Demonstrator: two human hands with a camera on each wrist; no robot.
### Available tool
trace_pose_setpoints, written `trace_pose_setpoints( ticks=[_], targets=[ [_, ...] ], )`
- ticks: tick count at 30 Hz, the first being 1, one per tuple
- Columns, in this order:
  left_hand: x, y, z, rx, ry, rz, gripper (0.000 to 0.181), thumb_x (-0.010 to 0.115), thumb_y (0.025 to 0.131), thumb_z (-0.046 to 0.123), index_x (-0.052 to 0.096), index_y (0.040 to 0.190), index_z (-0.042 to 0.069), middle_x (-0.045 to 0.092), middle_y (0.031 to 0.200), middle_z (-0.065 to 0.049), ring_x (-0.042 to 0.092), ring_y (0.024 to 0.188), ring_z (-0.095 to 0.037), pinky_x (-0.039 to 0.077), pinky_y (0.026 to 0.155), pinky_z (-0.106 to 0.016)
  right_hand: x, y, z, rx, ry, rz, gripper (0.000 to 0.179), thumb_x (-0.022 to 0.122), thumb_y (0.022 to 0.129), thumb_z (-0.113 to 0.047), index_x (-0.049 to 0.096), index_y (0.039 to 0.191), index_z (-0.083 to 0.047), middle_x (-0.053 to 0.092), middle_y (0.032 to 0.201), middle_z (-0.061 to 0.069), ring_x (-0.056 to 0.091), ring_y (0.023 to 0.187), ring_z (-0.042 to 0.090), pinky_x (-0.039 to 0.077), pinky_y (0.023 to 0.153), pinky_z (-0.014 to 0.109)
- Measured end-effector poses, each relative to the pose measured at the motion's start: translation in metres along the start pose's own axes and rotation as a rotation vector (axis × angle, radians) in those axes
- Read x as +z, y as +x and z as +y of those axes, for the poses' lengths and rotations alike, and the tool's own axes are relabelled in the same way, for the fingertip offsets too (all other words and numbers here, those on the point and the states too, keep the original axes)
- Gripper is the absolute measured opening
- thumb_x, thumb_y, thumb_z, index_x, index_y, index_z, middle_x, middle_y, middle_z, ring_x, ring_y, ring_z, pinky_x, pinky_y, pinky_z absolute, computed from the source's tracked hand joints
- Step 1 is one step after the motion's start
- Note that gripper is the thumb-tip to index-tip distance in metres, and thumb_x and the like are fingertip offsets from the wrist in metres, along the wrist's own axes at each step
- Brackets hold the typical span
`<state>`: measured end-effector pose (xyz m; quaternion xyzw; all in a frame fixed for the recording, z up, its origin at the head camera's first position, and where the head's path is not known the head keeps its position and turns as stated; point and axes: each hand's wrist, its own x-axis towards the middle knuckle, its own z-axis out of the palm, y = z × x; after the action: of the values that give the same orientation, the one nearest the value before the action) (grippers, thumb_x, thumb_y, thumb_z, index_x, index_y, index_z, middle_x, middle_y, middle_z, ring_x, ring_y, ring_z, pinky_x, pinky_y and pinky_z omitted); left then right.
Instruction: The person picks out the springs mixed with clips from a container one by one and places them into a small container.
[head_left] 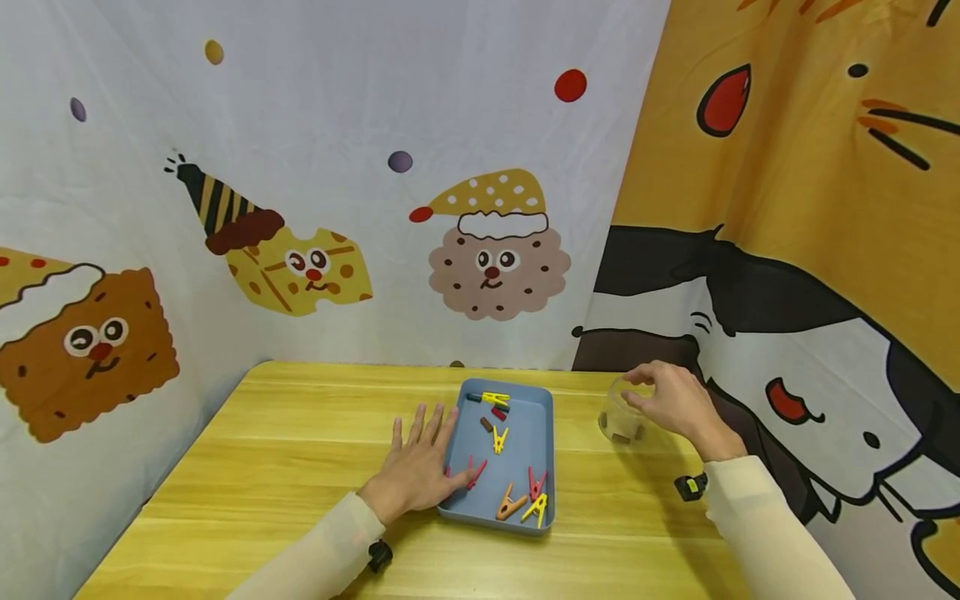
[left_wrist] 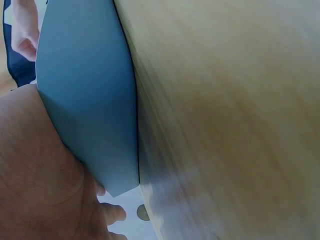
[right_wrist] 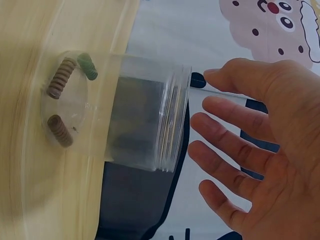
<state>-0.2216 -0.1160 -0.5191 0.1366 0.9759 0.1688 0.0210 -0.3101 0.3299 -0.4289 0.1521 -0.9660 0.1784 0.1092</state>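
Observation:
My left hand (head_left: 420,467) lies with straight, spread fingers on the left rim of a blue-grey tray (head_left: 528,433), its thumb reaching over the inside. In the tray are yellow, red and orange clothespins (head_left: 510,504) and small dark, red and brown pieces (head_left: 487,424). At the right stands a clear, lidless plastic jar (right_wrist: 137,115), upright on the table. Two brown ribbed pieces (right_wrist: 61,78) and a green one (right_wrist: 87,66) show at its bottom. Just above the jar's mouth is my right hand (head_left: 671,400), fingers apart and loosely bent, holding nothing visible.
The wood-grain table (head_left: 300,450) meets a printed cloth (head_left: 315,167) behind and to the right. The jar stands close to the table's back right edge. Wristbands (head_left: 690,486) sit on both wrists.

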Motion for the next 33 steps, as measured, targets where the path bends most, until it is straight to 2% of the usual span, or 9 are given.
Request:
trace_pose_setpoints(
  ticks=[11, 25, 33],
  targets=[
    [-0.002, 0.001, 0.001, 0.005, 0.002, -0.001, 0.113, 0.063, 0.107, 0.080, 0.020, 0.189, 0.015, 0.020, 0.196, -0.019, 0.011, 0.184, -0.049, 0.008, 0.142, -0.084, 0.001, 0.001, -0.006, 0.002, 0.007, -0.012, 0.030, 0.085, 0.107, -0.029, 0.087, 0.132, -0.011, 0.081, 0.136, 0.021, 0.077, 0.127, 0.050, 0.062, 0.103, 0.072],
    [-0.001, 0.000, 0.001, 0.003, -0.006, 0.000, 0.113, 0.065, 0.107, 0.079, 0.020, 0.189, 0.015, 0.019, 0.196, -0.019, 0.011, 0.184, -0.049, 0.007, 0.142, -0.084, 0.006, 0.003, -0.019, -0.082, 0.021, 0.038, 0.025, 0.085, 0.107, -0.023, 0.089, 0.127, -0.008, 0.086, 0.129, 0.018, 0.079, 0.119, 0.046, 0.064, 0.100, 0.068],
    [-0.001, 0.000, 0.000, 0.003, 0.000, -0.001, 0.114, 0.064, 0.107, 0.080, 0.019, 0.189, 0.016, 0.019, 0.196, -0.018, 0.010, 0.184, -0.049, 0.007, 0.142, -0.084, 0.010, 0.004, -0.025, -0.086, 0.011, 0.048, 0.024, 0.087, 0.104, -0.022, 0.090, 0.126, -0.011, 0.085, 0.126, 0.015, 0.074, 0.121, 0.046, 0.062, 0.101, 0.069]
  ],
)
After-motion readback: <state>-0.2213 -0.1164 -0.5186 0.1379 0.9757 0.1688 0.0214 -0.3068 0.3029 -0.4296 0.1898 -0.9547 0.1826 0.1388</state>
